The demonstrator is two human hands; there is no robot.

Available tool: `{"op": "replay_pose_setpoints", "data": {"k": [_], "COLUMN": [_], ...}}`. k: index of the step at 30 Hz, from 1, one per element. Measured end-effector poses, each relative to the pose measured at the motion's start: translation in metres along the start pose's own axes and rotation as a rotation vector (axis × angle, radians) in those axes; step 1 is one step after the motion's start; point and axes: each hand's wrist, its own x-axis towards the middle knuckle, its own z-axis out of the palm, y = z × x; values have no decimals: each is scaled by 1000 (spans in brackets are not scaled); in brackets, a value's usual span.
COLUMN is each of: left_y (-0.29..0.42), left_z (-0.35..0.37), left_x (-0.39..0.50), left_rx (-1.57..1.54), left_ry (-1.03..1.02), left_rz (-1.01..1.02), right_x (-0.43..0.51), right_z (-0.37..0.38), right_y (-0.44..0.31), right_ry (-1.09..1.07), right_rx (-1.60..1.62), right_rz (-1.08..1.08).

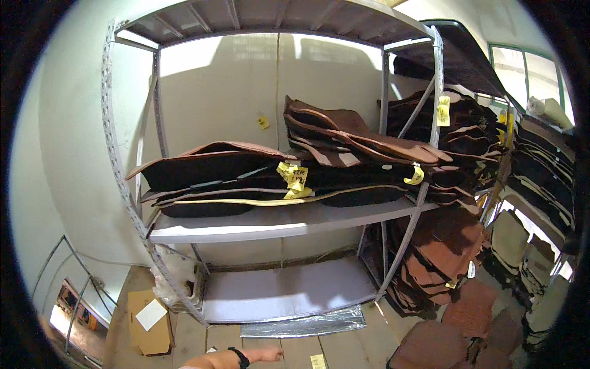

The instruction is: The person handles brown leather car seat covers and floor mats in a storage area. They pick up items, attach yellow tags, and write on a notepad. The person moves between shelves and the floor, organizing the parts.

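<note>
My left hand (271,354) reaches in from the bottom edge, with a black band on its wrist. Its fingers look curled, but whether they hold anything is too small to make out. The hand is over the board floor (299,347), nearest to a strip of silvery foil (304,324) in front of the rack. My right hand is out of view. Before me stands a metal shelving rack (290,234). Brown carpet mats (332,115) with dark undersides lie stacked on its middle shelf, and several yellow notes with handwriting (295,177) hang from them.
Brown mats (442,263) are piled at the rack's right, with more mats (431,343) on the floor. A flat cardboard piece (147,334) lies at left beside a plastic crate (196,295). A metal railing (76,295) borders an opening at far left.
</note>
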Motion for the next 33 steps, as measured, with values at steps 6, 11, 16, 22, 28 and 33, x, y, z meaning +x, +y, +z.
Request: {"op": "replay_pose_setpoints", "data": {"k": [6,11,16,22,28,33], "left_y": [-5,-4,8,21,21,26], "left_z": [-200,-390,-513,-559,-577,-594], "left_x": [58,83,100,129,128,131], "left_rx": [-189,-503,-347,-346,-789,-1001], "left_ry": [876,1280,1526,1570,1333,1186], "left_rz": [190,315,365,342,476,490], "right_x": [40,83,89,9,-14,53], "right_z": [19,52,95,167,253,227], "right_y": [-25,-30,-7,73,184,135], "right_ry": [17,56,85,25,190,-15], "right_rx": [-28,-65,-102,-201,-411,-109], "right_rz": [44,140,313,523,3,235]}}
